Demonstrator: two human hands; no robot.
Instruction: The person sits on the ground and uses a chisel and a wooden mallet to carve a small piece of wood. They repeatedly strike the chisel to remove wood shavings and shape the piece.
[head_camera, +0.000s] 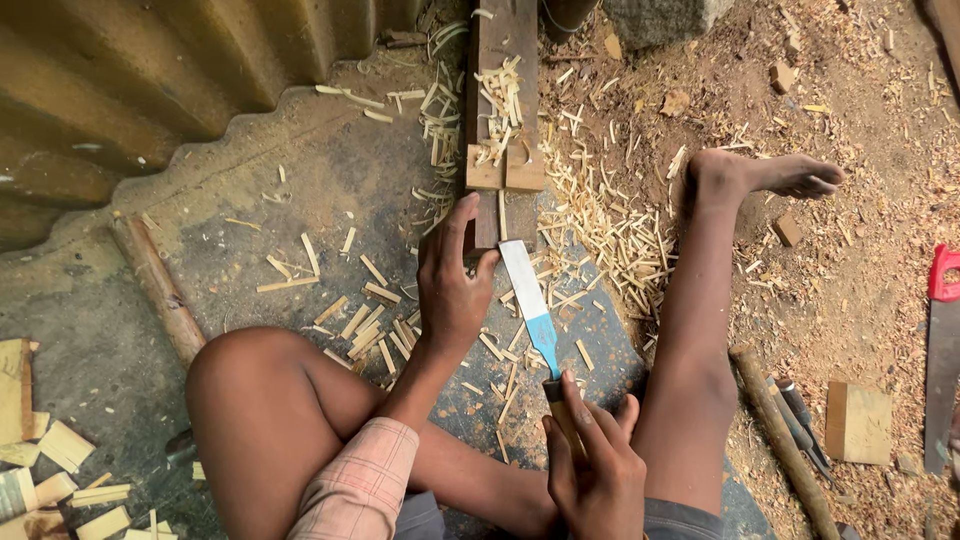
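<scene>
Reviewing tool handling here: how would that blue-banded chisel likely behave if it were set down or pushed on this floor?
The chisel looks stiff: its flat metal blade runs straight from the right hand to the plank steadied by the left hand. It is probably blade-heavy. The flat blade should resist rolling, though the loose wood shavings could let it slide.

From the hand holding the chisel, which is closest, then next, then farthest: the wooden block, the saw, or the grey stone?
From the right hand with the chisel:
1. Wooden block, on the ground to its right.
2. Saw, farther right, at the edge.
3. Grey stone, far ahead at the top.
</scene>
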